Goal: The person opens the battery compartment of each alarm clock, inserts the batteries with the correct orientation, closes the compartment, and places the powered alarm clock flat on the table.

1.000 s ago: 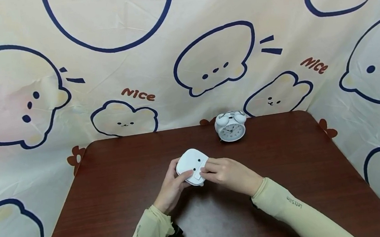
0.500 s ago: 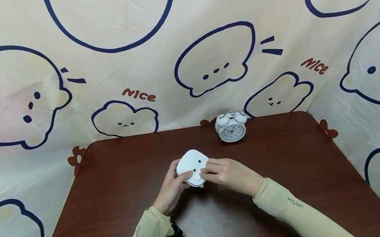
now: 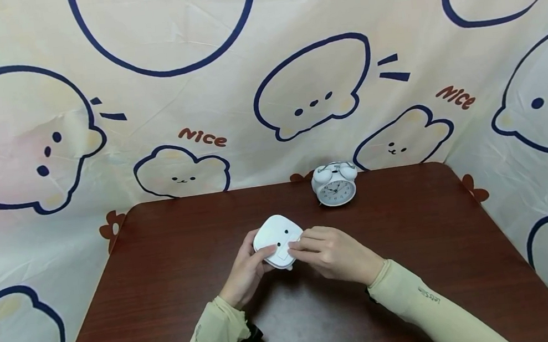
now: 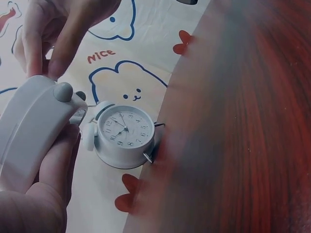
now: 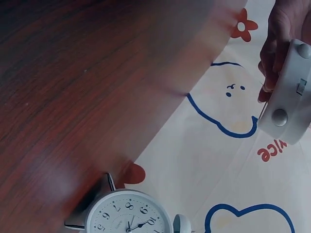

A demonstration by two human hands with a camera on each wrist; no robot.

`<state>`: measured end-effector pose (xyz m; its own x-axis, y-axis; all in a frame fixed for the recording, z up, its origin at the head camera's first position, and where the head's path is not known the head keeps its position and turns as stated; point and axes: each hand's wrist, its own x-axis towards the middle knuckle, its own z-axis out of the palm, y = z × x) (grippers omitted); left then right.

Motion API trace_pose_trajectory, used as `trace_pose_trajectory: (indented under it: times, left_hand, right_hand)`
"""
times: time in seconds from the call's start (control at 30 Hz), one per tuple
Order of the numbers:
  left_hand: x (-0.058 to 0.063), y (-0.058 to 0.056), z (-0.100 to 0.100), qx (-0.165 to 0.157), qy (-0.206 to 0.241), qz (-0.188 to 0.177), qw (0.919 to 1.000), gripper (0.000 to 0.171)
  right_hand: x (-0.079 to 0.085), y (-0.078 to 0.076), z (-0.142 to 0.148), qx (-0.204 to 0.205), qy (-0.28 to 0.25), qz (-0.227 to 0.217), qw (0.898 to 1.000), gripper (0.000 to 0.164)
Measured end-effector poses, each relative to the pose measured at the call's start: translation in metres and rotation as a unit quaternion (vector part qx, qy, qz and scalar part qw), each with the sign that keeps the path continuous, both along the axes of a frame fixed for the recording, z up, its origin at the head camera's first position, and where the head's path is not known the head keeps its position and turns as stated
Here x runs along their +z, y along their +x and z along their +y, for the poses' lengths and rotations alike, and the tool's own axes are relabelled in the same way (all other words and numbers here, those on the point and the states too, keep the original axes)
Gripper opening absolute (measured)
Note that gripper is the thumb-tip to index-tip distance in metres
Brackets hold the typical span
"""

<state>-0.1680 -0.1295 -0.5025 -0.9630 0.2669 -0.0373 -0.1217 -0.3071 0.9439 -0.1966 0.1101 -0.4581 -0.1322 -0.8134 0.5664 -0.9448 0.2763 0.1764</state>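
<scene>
A white rounded-square device (image 3: 274, 230) is held up over the table, the face with two dark dots and a small rectangular panel turned to the head camera. My left hand (image 3: 246, 271) grips its left side, thumb on that face and fingers behind. With curled fingers my right hand (image 3: 330, 251) pinches its right edge, thumb tip beside the panel; part of the edge is hidden under the fingers. In the left wrist view the right fingertips meet the device's (image 4: 29, 121) upper end. Round silver knobs and a small switch show on the device's (image 5: 291, 104) side in the right wrist view.
A white twin-bell alarm clock (image 3: 336, 192) stands at the back of the brown wooden table (image 3: 185, 230), right of the middle. Behind the table hangs a cream curtain (image 3: 227, 103) with cartoon outlines. A black strap (image 3: 255, 334) sits at the left wrist.
My right fingers have shifted slightly to the right, uncovering more of the device's right edge, while the thumb stays by the panel. The left hand keeps its grip.
</scene>
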Motion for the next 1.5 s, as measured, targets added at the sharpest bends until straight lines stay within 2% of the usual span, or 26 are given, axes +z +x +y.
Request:
trace_pose_trajectory:
  times: [0.17, 0.57, 1.03, 1.5]
  left_hand:
    - [0.0006, 0.0005, -0.0003, -0.002, 0.004, 0.0, 1.0, 0.046]
    - [0.0044, 0.0014, 0.003, -0.019, 0.035, -0.006, 0.9992, 0.04]
    - [0.0067, 0.0018, 0.0043, -0.022, 0.058, -0.015, 0.998, 0.039]
    - [0.0056, 0.0021, 0.0014, -0.025, 0.049, -0.011, 0.9984, 0.04]
  right_hand:
    - [-0.0029, 0.0001, 0.002, -0.004, 0.004, -0.003, 1.0, 0.037]
    - [-0.0024, -0.0006, 0.0026, -0.016, 0.0, 0.053, 0.998, 0.029]
    - [-0.0059, -0.0015, -0.0002, 0.0, -0.036, 0.034, 0.999, 0.027]
    - [-0.0093, -0.003, -0.003, 0.014, -0.055, 0.054, 0.997, 0.017]
